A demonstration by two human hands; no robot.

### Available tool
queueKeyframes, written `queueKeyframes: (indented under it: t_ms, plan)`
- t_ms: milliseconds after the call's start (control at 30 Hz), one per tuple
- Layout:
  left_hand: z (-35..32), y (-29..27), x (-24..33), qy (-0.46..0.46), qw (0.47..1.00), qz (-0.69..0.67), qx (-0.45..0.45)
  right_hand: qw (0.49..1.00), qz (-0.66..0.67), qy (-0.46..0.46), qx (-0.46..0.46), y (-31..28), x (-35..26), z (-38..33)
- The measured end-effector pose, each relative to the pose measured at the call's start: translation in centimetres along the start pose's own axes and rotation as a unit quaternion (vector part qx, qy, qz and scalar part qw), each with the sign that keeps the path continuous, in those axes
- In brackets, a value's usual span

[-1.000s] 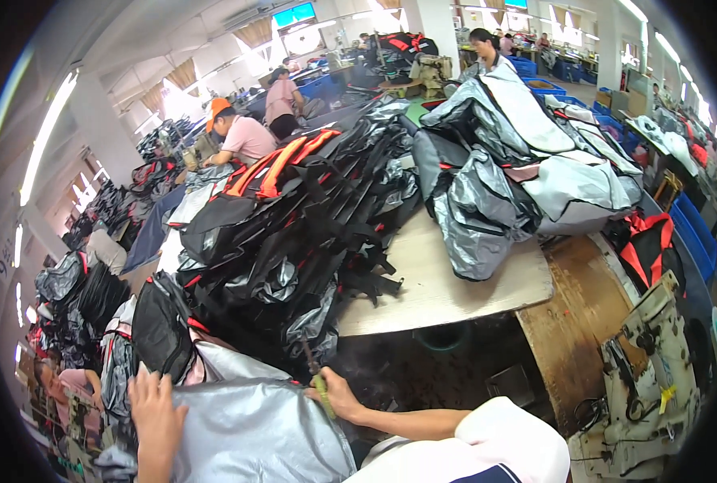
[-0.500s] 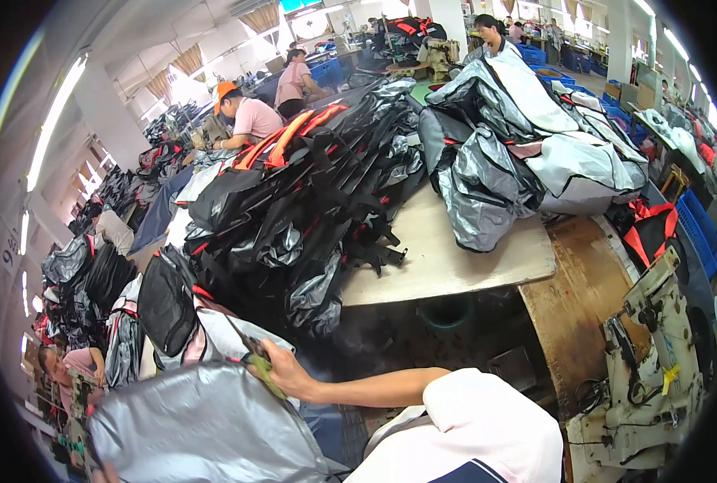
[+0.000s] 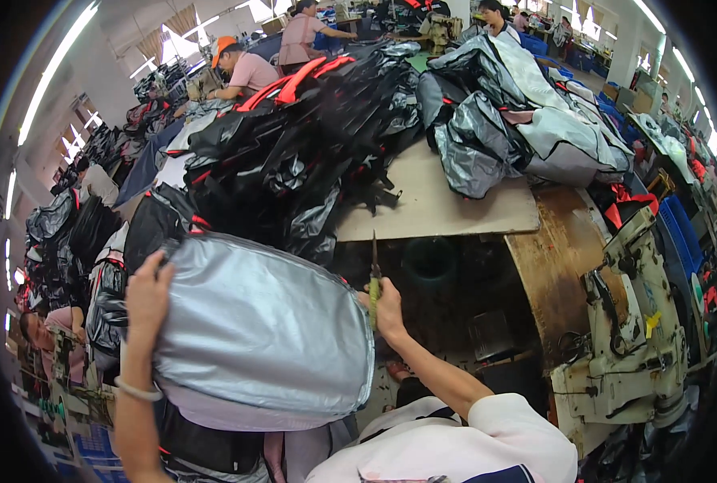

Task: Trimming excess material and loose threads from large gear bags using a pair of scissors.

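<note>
A large silver bag (image 3: 258, 322) with rounded corners and dark-edged seams is held up in front of me. My left hand (image 3: 147, 296) is closed on its left edge near the upper corner. At the bag's right edge, my right hand (image 3: 388, 310) grips a pair of scissors (image 3: 374, 291) with green handles, the dark blades pointing up and away from me. The fingers of this hand are close to the seam; whether they also pinch the fabric I cannot tell. Below the bag lies more black fabric (image 3: 214, 452), partly covered by it.
A pale worktable (image 3: 455, 213) bears a heap of black, red-trimmed bags (image 3: 294, 153) and a pile of silver and white ones (image 3: 527, 121). To the right stands a sewing machine (image 3: 640, 322) beside a blue crate (image 3: 680, 233). Several people work at the far side and left.
The silver bag has risen and swung right, more squarely before me. My left hand has come into full view on its left edge. My right hand with the scissors has moved right, blades now upright.
</note>
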State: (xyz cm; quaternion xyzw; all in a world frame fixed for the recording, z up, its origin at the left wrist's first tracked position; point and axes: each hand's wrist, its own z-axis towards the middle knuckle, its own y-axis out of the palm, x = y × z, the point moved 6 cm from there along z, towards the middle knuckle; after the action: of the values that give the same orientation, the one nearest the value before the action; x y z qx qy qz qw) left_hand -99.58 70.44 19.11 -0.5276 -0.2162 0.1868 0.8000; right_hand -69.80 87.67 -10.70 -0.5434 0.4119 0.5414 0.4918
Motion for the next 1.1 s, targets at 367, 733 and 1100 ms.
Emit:
queueKeyframes:
  t_ms: [367,733,1100]
  plan:
    - [-2.9,0.6,-3.6,-0.008,0.991,-0.131,-0.036,0.959,-0.221,0.023,-0.175,-8.2,4.2,-7.0]
    - [-6.2,-0.5,-3.8,-0.072,0.987,-0.145,-0.019,0.933,-0.268,0.027,-0.238,-4.5,4.2,-5.9]
    - [-6.7,-0.6,-2.5,-0.065,0.993,-0.102,-0.014,0.925,-0.257,0.008,-0.279,-4.2,3.8,-5.8]
